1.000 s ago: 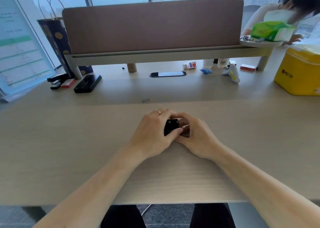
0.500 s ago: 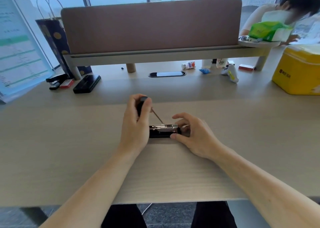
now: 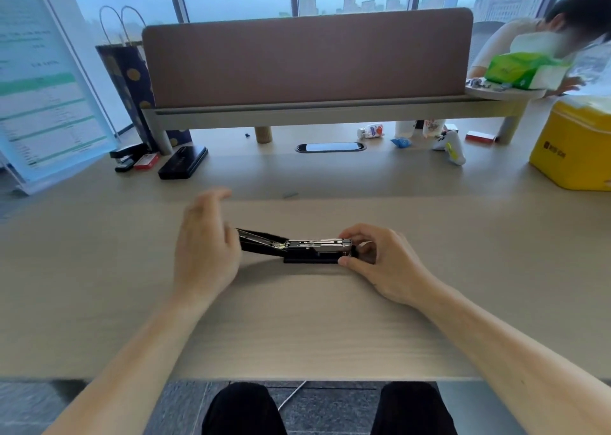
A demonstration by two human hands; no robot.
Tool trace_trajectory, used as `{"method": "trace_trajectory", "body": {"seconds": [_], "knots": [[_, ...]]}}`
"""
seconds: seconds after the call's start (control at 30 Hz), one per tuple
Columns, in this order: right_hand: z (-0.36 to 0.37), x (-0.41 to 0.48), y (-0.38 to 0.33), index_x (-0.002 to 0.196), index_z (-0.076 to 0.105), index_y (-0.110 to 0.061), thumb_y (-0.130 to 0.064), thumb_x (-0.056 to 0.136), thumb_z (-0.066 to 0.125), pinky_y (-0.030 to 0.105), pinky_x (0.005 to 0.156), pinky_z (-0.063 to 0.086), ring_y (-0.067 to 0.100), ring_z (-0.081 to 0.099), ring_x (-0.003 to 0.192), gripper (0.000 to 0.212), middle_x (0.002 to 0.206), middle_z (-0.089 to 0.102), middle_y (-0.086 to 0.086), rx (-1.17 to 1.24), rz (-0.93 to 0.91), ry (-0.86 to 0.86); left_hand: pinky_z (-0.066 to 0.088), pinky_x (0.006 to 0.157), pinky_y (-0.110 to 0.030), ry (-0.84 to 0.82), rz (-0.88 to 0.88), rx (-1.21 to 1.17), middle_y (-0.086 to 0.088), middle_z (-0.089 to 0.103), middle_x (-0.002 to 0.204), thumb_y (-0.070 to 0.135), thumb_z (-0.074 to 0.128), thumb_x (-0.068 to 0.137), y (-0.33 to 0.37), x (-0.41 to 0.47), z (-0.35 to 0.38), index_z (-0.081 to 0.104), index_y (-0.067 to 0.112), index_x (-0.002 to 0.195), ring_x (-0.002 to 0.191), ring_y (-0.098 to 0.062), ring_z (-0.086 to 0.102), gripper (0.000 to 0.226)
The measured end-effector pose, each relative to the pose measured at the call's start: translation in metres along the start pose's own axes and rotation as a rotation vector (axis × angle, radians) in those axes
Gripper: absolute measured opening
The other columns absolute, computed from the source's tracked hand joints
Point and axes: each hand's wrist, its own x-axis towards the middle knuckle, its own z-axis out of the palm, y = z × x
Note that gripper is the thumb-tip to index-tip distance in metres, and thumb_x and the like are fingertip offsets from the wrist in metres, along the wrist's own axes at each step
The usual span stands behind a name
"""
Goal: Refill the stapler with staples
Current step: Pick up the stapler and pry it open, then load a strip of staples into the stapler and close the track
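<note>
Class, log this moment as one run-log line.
stapler: open flat on desk | right hand: holds its front end | left hand: open, beside lid | staples: none loaded visibly

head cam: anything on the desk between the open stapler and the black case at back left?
Nothing. In the head view the desk between the stapler and the black case is bare wood; only the left hand, open and blurred, hovers over part of that stretch.

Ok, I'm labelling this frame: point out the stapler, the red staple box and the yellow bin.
stapler point(image 3: 317, 247), head view, metal magazine
red staple box point(image 3: 146, 161), head view, top face
yellow bin point(image 3: 575, 150), head view, front wall
</note>
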Motion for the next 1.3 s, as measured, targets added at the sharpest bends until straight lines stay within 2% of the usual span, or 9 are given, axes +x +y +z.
{"method": "trace_trajectory", "body": {"seconds": [0.07,0.17,0.27,0.43,0.53,0.63,0.8,0.97,1.3], "knots": [[-0.001,0.000,0.000,0.104,0.073,-0.034,-0.019,0.081,0.087,0.002,0.074,0.044,-0.008,0.062,0.074,0.030,0.089,0.074,-0.020,-0.004,0.003,-0.003,0.050,0.095,-0.041,-0.255,0.283,0.229,-0.008,0.071,0.121,0.014,0.053,0.093,0.011,0.005,-0.008,0.061,0.016,0.134,0.111,-0.032,0.063,0.042],[-0.001,0.000,-0.001,0.104,0.074,-0.033,-0.019,0.081,0.087,0.005,0.074,0.045,-0.004,0.063,0.076,0.029,0.092,0.076,-0.016,-0.016,0.009,-0.012,0.047,0.087,-0.035,-0.490,0.373,0.330,0.002,0.076,0.108,0.046,0.042,0.097,0.014,0.008,-0.003,0.069,0.029,0.124,0.100,-0.027,0.068,0.042],[-0.002,0.000,-0.003,0.103,0.075,-0.032,-0.018,0.081,0.087,0.000,0.073,0.043,-0.006,0.062,0.075,0.029,0.090,0.075,-0.017,-0.019,0.017,-0.011,0.051,0.086,-0.035,-0.506,0.276,0.202,0.010,0.076,0.108,0.056,0.040,0.095,0.003,0.005,0.001,0.069,0.037,0.121,0.097,-0.019,0.070,0.043],[-0.003,-0.001,-0.004,0.107,0.075,-0.030,-0.023,0.081,0.087,0.016,0.078,0.048,0.002,0.066,0.079,0.029,0.097,0.077,-0.012,-0.024,0.039,-0.024,0.051,0.089,-0.034,-0.548,0.191,0.082,0.009,0.074,0.109,0.049,0.052,0.098,-0.002,0.001,0.004,0.070,0.037,0.122,0.101,-0.015,0.067,0.032],[-0.005,-0.003,-0.004,0.112,0.072,-0.033,-0.043,0.078,0.085,0.017,0.081,0.052,-0.002,0.071,0.085,0.038,0.102,0.076,-0.015,-0.043,0.029,-0.041,0.048,0.092,-0.030,-0.538,0.158,0.082,0.009,0.073,0.115,0.055,0.051,0.097,0.006,0.017,0.001,0.072,0.031,0.123,0.106,-0.013,0.067,0.041],[-0.012,0.000,-0.005,0.114,0.071,-0.033,-0.068,0.076,0.068,0.025,0.085,0.057,0.004,0.076,0.089,0.051,0.106,0.072,-0.010,0.108,0.064,-0.039,0.049,0.092,-0.029,-0.505,0.108,0.043,0.010,0.073,0.116,0.045,0.058,0.100,0.016,0.052,0.005,0.070,0.025,0.125,0.105,-0.009,0.067,0.035],[-0.018,0.040,-0.001,0.097,0.074,-0.026,-0.059,0.096,0.047,0.049,0.093,0.058,0.013,0.073,0.098,0.042,0.098,0.077,-0.013,0.150,0.107,0.050,0.043,0.090,-0.026,-0.505,0.059,0.144,0.000,0.071,0.125,0.029,0.065,0.098,0.016,0.106,0.051,0.068,0.015,0.123,0.113,-0.020,0.066,0.029],[-0.006,0.069,0.016,0.104,0.075,-0.018,-0.030,0.103,0.060,0.024,0.081,0.052,0.017,0.071,0.091,0.019,0.100,0.076,-0.004,-0.005,0.119,0.031,0.047,0.104,-0.037,-0.494,0.023,0.210,-0.008,0.067,0.136,0.022,0.068,0.095,0.006,0.126,0.103,0.064,0.012,0.131,0.126,-0.030,0.060,0.038],[-0.004,0.074,0.027,0.098,0.074,-0.021,-0.025,0.102,0.063,0.012,0.068,0.044,0.010,0.071,0.088,0.012,0.092,0.078,-0.006,0.108,0.122,0.093,0.057,0.089,-0.032,-0.412,0.233,-0.026,-0.004,0.079,0.104,0.004,0.070,0.091,0.033,0.116,0.095,0.073,0.009,0.113,0.092,-0.022,0.075,0.023]]}}
